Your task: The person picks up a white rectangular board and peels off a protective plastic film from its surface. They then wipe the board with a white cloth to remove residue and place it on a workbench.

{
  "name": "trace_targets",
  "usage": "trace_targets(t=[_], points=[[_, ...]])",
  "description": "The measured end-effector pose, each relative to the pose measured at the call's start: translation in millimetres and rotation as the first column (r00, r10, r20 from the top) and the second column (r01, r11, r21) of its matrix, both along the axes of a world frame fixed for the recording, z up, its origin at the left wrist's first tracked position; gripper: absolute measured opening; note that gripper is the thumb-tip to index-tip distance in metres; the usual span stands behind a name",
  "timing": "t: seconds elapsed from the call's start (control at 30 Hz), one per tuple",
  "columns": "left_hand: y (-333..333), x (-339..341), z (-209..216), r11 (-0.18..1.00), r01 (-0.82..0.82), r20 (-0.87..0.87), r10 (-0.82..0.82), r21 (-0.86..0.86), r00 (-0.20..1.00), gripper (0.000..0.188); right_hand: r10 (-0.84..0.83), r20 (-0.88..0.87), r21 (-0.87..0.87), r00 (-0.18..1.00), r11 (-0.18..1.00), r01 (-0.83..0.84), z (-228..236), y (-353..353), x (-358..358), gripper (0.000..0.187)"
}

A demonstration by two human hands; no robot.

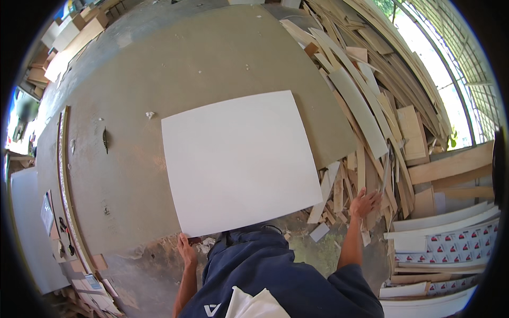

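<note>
A large white board (241, 164) lies flat on a brown-grey work surface (127, 132) in front of me. My left hand (186, 251) is at its near left corner, with the fingers curled. A small dark red piece (196, 240) shows beside that hand, partly under the board's edge; I cannot make out what it is. Out to the right, my right hand (365, 203) is held over a heap of wood offcuts (344, 183), its fingers spread and nothing visible in them. A thin greyish strip (386, 172) lies just beyond its fingertips.
Long wooden strips (382, 53) are piled along the far right. White and patterned panels (450, 241) are stacked at the near right. On the left, a long narrow strip (63, 175) lies near dark-handled tools (64, 228). A dark spiral-like piece (105, 140) rests on the surface.
</note>
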State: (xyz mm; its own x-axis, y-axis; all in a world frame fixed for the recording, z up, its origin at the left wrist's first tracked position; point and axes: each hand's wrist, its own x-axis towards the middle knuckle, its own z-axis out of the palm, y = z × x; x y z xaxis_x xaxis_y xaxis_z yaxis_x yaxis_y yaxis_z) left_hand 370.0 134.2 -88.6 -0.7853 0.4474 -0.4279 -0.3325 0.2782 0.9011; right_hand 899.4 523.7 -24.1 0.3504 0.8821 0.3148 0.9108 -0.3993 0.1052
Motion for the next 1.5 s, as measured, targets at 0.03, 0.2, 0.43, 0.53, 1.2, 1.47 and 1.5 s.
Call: trace_targets(t=[0.03, 0.2, 0.43, 0.53, 1.2, 1.47, 1.5], points=[[-5.1, 0.2, -10.0, 1.000, -0.017, -0.019, 0.017, -0.016, 1.000, 0.046, 0.104, -0.071, 0.047, 0.992, 0.994, -0.101, 6.0, -5.1, -16.0, 0.068], [8.4, 4.0, -5.5, 0.990, -0.143, 0.066, 0.144, -0.020, 0.987, 0.044, 0.668, -0.628, 0.058, 0.399, 0.552, -0.832, 9.6, -71.1, -213.9, 0.079], [23.8, 15.9, 13.1, 0.923, -0.381, 0.283, 0.354, 0.046, 0.892, 0.045, 0.722, -0.588, 0.072, 0.364, 0.495, -0.866, -19.8, -32.7, -182.4, 0.073], [40.0, 27.6, 12.4, 0.836, -0.545, 0.437, 0.465, 0.070, 0.770, 0.052, 0.153, -0.051, -0.341, 0.987, 0.926, -0.161, -28.8, 32.2, -54.3, 0.069], [84.9, 114.0, 71.9, 0.450, -0.752, 0.387, 0.661, 0.482, 0.643, 0.056, 0.083, -0.888, -0.141, 0.452, 0.887, -0.440, -60.0, 56.2, -129.3, 0.075], [35.2, 205.8, 193.1, 0.191, -0.694, 0.325, 0.777, 0.694, 0.539, 0.054, -0.050, -0.971, 0.057, -0.235, 0.902, -0.429, -18.1, -6.6, -132.7, 0.071], [30.4, 211.5, 207.9, 0.122, -0.717, 0.346, 0.812, 0.687, 0.470, 0.055, 0.015, -0.976, 0.112, -0.218, 0.892, -0.439, -30.1, -6.3, -135.4, 0.073]])
